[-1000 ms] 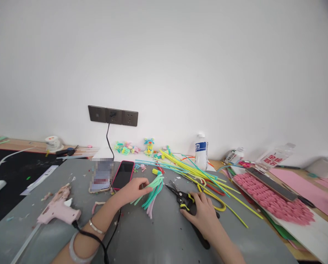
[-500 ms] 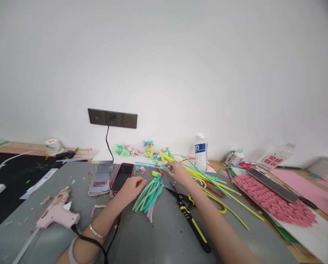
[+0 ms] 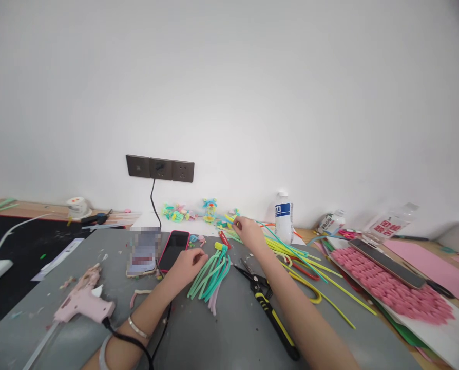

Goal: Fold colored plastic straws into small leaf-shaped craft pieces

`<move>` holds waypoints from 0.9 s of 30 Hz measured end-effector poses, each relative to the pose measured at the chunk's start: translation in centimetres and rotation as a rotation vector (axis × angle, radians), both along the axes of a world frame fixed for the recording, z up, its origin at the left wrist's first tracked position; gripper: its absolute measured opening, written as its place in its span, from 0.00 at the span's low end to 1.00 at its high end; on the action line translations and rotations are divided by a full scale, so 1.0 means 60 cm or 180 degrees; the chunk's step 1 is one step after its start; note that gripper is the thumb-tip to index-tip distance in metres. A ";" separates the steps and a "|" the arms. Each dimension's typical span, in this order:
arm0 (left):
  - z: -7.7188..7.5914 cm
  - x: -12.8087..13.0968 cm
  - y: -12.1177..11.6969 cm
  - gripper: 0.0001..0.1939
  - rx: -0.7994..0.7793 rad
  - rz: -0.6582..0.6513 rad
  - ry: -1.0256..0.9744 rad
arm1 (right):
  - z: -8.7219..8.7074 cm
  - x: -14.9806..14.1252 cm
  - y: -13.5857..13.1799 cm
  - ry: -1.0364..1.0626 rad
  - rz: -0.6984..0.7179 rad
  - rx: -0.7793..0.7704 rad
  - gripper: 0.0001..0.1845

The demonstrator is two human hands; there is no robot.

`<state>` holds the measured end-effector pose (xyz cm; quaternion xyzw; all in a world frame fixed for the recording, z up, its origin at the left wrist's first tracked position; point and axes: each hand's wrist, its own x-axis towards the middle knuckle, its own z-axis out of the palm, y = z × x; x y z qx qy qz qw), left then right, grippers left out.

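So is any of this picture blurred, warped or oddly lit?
Head view: the leftmost phone looks pixelated; the far-right container looks soft and stretched; the wall darkens at the upper right corner; the green strands look clearer.

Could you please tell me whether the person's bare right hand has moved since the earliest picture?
Yes, the bare right hand has moved forward and to the left relative to the upright, blue-labelled white plastic bottle.

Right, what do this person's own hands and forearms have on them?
The left hand is bare; its forearm wears a silvery bangle and, nearer the elbow, a wider pale band. The right hand is bare too, no jewellery showing. No sleeves show.
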<state>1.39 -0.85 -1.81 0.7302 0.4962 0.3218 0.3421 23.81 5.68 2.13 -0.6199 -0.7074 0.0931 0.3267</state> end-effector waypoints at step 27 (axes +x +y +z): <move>0.024 0.014 -0.023 0.19 -0.1793 -0.0752 -0.1890 | -0.034 -0.052 -0.065 0.2741 0.1735 -0.1370 0.19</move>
